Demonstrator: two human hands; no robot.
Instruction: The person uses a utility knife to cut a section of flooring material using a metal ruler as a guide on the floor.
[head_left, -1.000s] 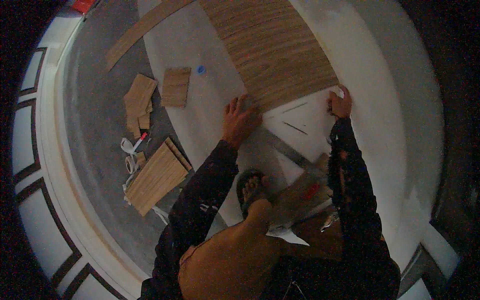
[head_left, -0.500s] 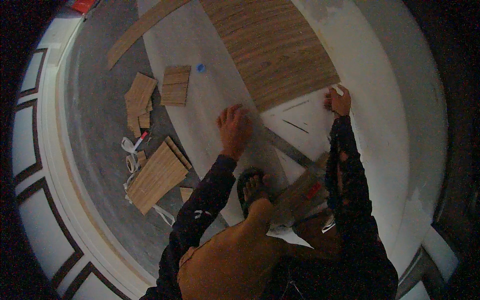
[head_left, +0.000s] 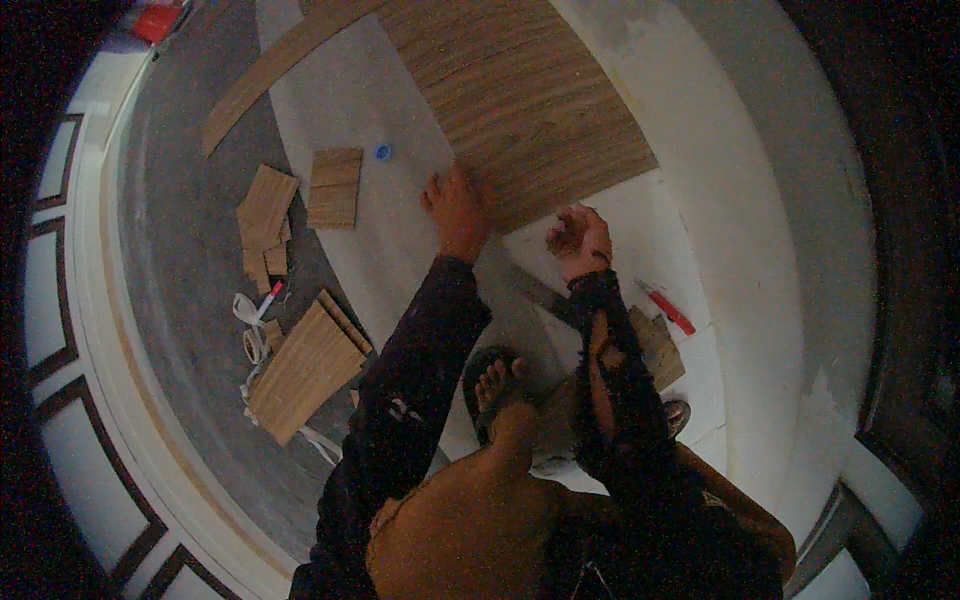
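Observation:
My left hand rests at the near left corner of the laid wood-look floor planks, fingers apart and partly over the edge. Just below the planks' near edge, my right hand is curled with its fingers drawn together above the white floor. Whatever it may hold is too dark to make out. Beside my right forearm lies a red utility knife, close to a cut plank piece. A pale sheet runs under and left of the planks.
Short plank offcuts and a larger plank piece lie to the left, near tangled white strips and a red-and-white marker-like object. A blue ring sits on the sheet. A long plank lies farther off. A wall runs along the right.
My right hand has moved left from the planks' right corner, its fingers now curled. My left hand has moved up to the planks' left edge. The red knife now shows fully.

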